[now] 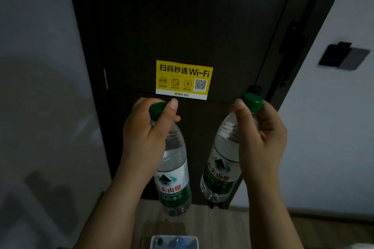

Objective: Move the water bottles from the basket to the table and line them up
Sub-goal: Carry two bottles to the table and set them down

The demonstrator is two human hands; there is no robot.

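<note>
left hand [145, 133] grips left bottle [174, 180] by neck, below Wi-Fi sticker [184, 79] | right hand [261, 141] grips right bottle [220, 174], below-right of sticker | basket [174, 236] well below sticker

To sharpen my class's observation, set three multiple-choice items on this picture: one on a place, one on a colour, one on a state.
1. Where is the yellow Wi-Fi sticker? A on the dark door; B on a table; C on a bottle.
2. The right hand holds a water bottle; its cap is: A red; B white; C green.
3. The left hand is: A hanging empty; B gripping the other water bottle by the neck; C pressing the door.
Answers: 1A, it sits on the door panel; 2C, the cap shows green; 3B, its fingers curl round the neck.
</note>
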